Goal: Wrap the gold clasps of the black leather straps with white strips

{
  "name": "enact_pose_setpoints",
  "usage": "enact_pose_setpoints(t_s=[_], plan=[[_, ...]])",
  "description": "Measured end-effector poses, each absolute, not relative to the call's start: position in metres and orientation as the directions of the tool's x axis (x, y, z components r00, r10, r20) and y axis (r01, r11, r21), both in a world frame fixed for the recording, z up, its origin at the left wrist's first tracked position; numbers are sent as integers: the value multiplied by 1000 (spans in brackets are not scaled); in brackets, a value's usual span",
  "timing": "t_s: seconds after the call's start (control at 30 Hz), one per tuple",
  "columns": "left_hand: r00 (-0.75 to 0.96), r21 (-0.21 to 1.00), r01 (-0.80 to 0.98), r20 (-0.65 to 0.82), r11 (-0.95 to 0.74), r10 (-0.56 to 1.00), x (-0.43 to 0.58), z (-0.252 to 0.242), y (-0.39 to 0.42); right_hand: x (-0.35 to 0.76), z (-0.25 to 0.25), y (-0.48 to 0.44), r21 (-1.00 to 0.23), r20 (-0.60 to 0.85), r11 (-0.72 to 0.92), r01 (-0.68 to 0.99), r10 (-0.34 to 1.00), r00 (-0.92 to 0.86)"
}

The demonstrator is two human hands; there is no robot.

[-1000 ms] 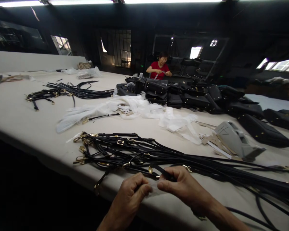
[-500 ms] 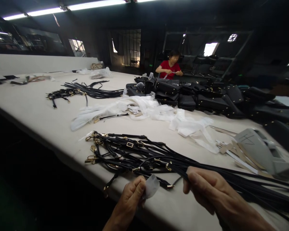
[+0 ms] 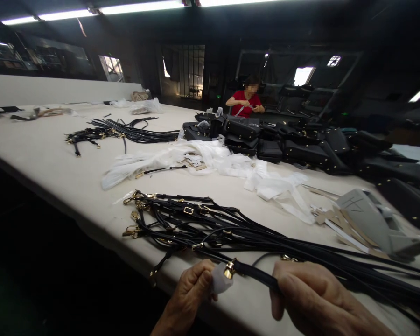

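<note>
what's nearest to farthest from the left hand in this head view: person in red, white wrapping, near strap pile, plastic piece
1. Plastic piece: in the left hand
2. Near strap pile: just beyond
3. White wrapping: farther back
4. Person in red: far side

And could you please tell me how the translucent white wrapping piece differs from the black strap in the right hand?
The translucent white wrapping piece is pale and filmy, while the black strap is dark and narrow, ending in a gold clasp. The left hand pinches the wrapping piece; the right hand grips the strap. Both are held up, and they appear to meet at the clasp.
</note>
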State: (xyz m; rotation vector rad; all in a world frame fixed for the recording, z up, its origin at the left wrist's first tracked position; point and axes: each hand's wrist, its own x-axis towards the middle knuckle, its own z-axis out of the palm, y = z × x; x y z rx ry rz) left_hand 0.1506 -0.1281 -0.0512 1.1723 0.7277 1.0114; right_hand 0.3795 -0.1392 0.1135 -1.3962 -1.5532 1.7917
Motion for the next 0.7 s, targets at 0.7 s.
enact_pose_setpoints(t_s=[0.7], plan=[[551,940,-216,-105,263,828,143,-26,-142,372,93,-125,-576,-309,268,772,803,-510]])
